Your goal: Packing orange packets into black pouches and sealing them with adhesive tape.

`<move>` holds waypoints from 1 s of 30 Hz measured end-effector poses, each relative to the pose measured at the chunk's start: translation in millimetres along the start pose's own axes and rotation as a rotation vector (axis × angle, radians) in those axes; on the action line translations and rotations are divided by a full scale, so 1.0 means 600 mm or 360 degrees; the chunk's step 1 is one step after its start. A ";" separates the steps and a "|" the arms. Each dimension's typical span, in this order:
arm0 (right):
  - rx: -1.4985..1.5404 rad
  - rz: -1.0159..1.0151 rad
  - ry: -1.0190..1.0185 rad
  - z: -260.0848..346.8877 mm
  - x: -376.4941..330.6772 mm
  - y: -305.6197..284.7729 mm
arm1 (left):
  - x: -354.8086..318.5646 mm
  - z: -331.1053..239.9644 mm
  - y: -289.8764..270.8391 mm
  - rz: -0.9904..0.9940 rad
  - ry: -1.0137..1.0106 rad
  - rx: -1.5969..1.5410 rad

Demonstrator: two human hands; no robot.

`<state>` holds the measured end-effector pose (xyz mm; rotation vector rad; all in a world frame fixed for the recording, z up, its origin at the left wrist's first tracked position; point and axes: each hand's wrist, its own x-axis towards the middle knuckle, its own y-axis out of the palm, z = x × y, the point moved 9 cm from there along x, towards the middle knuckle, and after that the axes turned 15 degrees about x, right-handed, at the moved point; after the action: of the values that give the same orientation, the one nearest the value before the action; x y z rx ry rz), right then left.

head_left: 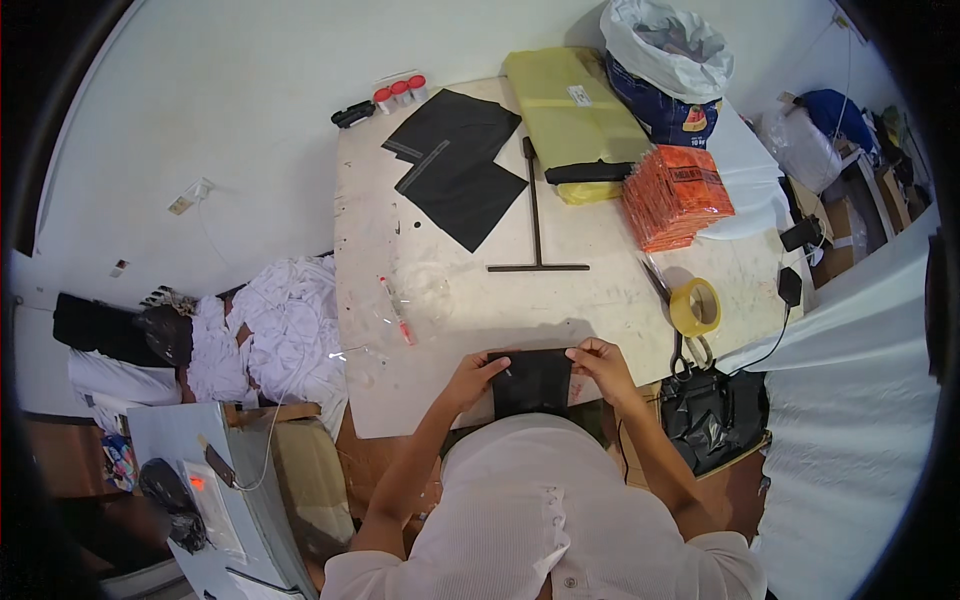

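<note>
Both my hands grip a small black rectangular piece of cloth or sheeting (530, 385) by its upper corners, at the front edge of the table. My left hand (473, 380) pinches the left corner. On the right corner the thumb and fingers of my right hand (602, 368) are closed. The piece hangs down in front of my white shirt. Farther back on the table lie two larger black pieces (462, 195), overlapping, each with a pale line along one edge. A dark T-shaped bar (536, 220) lies beside them.
On the table (440, 290), a red-and-white marker (397, 312) lies left; yellow tape (683, 314) and scissors (680, 360) lie right. Orange packets (680, 195), a yellow package (575, 100) and a full sack (650, 100) stand behind. A box lined with black plastic (712, 420) sits below right.
</note>
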<state>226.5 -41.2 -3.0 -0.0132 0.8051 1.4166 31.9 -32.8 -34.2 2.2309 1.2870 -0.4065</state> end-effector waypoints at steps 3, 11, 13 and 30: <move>0.0052 0.0033 -0.0160 -0.009 0.009 -0.013 | -0.004 0.012 0.005 0.0020 0.0046 -0.0400; 0.0327 0.0036 -0.0262 -0.011 0.034 -0.019 | 0.013 0.018 -0.018 -0.0030 0.0244 -0.0611; 0.0355 0.0093 -0.0279 -0.009 0.043 -0.015 | 0.027 0.002 -0.020 -0.0008 0.0253 -0.0703; 0.0339 -0.0082 -0.0243 0.039 0.114 -0.025 | 0.035 -0.180 0.109 -0.0838 0.1298 0.2443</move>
<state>246.9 26.0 -26.6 0.2338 0.8193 1.2612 98.6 17.8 62.7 3.4275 2.5900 -0.9711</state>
